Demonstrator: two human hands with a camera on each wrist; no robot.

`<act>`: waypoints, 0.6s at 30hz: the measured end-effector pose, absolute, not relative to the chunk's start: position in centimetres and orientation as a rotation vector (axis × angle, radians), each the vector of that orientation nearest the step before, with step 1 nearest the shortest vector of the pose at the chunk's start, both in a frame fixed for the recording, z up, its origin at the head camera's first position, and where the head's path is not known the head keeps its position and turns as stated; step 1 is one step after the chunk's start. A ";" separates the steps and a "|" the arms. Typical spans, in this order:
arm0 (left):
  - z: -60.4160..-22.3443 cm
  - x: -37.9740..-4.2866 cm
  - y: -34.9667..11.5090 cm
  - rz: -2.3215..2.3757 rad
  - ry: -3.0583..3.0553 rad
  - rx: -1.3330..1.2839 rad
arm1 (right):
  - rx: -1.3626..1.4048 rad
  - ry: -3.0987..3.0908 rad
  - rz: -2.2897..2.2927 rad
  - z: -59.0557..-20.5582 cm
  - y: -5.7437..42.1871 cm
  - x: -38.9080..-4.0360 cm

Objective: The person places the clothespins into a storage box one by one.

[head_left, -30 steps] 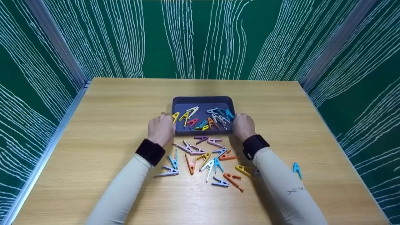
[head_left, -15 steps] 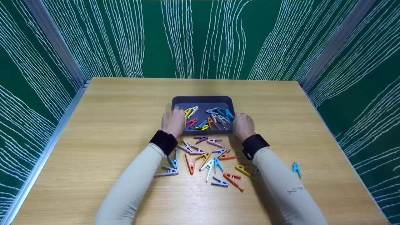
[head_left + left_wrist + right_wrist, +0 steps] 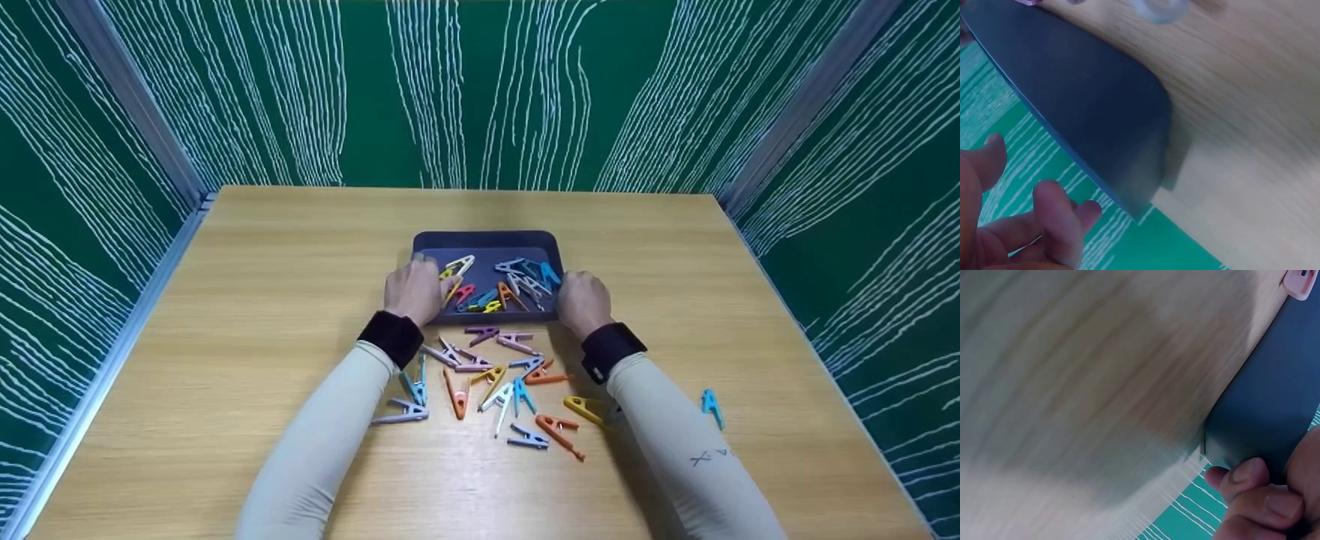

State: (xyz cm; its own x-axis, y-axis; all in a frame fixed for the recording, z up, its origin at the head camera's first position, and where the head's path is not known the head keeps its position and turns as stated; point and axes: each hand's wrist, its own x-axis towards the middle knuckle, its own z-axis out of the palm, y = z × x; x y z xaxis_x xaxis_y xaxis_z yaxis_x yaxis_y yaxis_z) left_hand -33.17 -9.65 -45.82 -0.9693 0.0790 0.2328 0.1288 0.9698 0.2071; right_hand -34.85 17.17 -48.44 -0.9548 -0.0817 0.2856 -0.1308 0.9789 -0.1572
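Note:
A dark shallow tray (image 3: 487, 240) holds several clothespins in mixed colours. My left hand (image 3: 416, 289) is over the tray's left side, beside the yellow clothespins (image 3: 453, 289). In the left wrist view, the thumb and fingers (image 3: 1055, 208) of that hand are apart and loosely bent, with nothing visible between them. My right hand (image 3: 585, 300) grips the tray's right rim; in the right wrist view its fingers (image 3: 1249, 475) curl against the dark wall. Inside the tray lie a white clothespin (image 3: 461, 264), a red clothespin (image 3: 465, 292) and blue and grey ones.
Several loose clothespins, among them a purple clothespin (image 3: 482, 333) and an orange clothespin (image 3: 559, 433), lie scattered in front of the tray. A lone blue clothespin (image 3: 712, 409) lies far right on the wooden table (image 3: 225, 375). Green, white-streaked walls (image 3: 480, 90) surround the table.
My left hand has moved right, from the tray's left edge to over its inside. In the last half second its finger has stretched out slightly. The right hand stays in place.

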 end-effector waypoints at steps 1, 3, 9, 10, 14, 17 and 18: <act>-45.9 -33.2 -9.9 -0.338 -2.890 -0.139 | 0.156 -2.845 0.248 -48.5 17.1 -34.9; -46.3 -33.3 -10.4 -0.341 -2.872 -0.104 | 0.156 -2.843 0.242 -48.5 17.1 -34.9; -47.2 -33.4 -11.6 -0.383 -2.890 0.024 | 0.159 -2.836 0.250 -48.4 17.1 -34.8; -47.3 -33.4 -11.7 -0.400 -2.901 0.040 | 0.158 -2.835 0.254 -48.5 17.1 -34.8; -47.4 -33.6 -12.0 -0.467 -2.949 0.065 | 0.151 -2.832 0.264 -48.4 17.0 -34.7; -47.5 -33.7 -12.0 -0.488 -2.973 0.070 | 0.142 -2.839 0.262 -48.4 16.9 -34.6; -47.6 -33.7 -12.0 -0.489 -2.978 0.074 | 0.139 -2.843 0.261 -48.4 16.9 -34.6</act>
